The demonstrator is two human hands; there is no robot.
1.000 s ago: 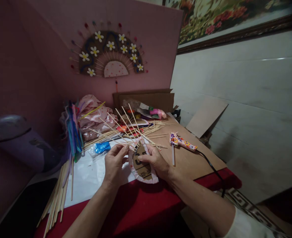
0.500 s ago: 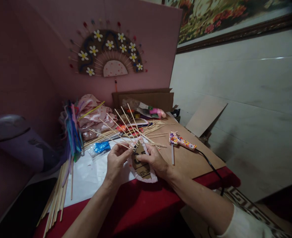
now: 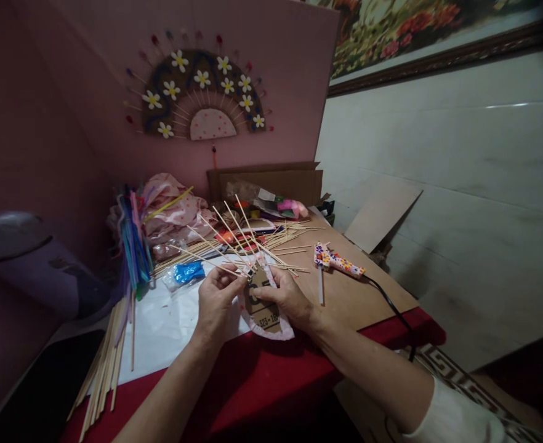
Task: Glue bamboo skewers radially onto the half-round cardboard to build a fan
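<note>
A cardboard piece (image 3: 266,312) with a pink fabric edge is held over the front of the table, its printed side facing me. Several thin wooden sticks (image 3: 229,223) fan out from its upper edge, away from me. My right hand (image 3: 286,299) grips the cardboard piece along its right side, thumb lying across the print. At the upper left edge, my left hand (image 3: 220,296) is closed with thumb and finger pinched on a wooden stick where it meets the cardboard. The fingertips partly hide that joint.
A flower-patterned glue gun (image 3: 338,261) with a black cord lies at right. A blue packet (image 3: 186,272), pink dotted cloth (image 3: 172,200) and loose sticks (image 3: 290,232) crowd the back. More sticks (image 3: 103,369) overhang the left edge. A decorated fan (image 3: 203,92) hangs on the wall.
Both hands keep nearly the same hold on the cardboard piece and sticks. The view has shifted very slightly; nothing has been let go.
</note>
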